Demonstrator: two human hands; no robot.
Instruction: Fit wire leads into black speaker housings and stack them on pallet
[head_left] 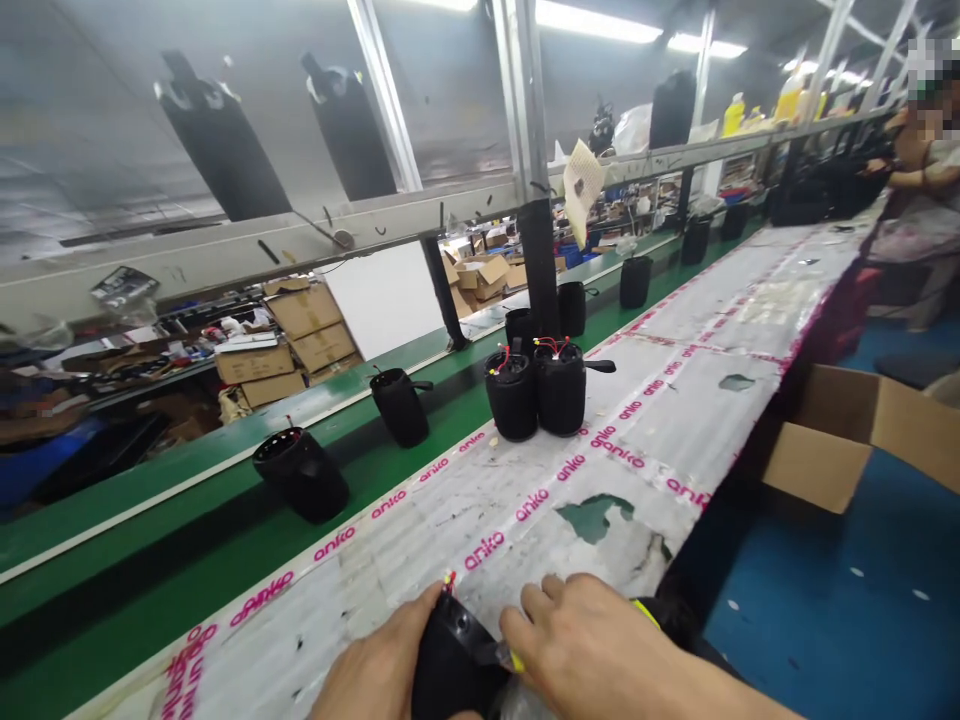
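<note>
My left hand [375, 650] is wrapped around a black cylindrical speaker body [456, 665] at the near edge of the bench. Small red and white wire connectors stick out at its top. Close against its right side, my right hand [577, 645] is closed around a black-and-yellow tool [646, 612]. Most of that tool is hidden by the fingers, so its exact kind does not show. Further along the bench stand two similar black cylinders, one speaker body [511, 395] beside another speaker body [561, 392], with red wires at their open tops.
A green conveyor belt [225, 590] runs along the left, carrying several black cylinders such as this one [300, 475]. White sheeting taped with pink print covers the bench [420, 545]. An open carton [817, 465] sits at the right. Another person [922, 160] is at the far right.
</note>
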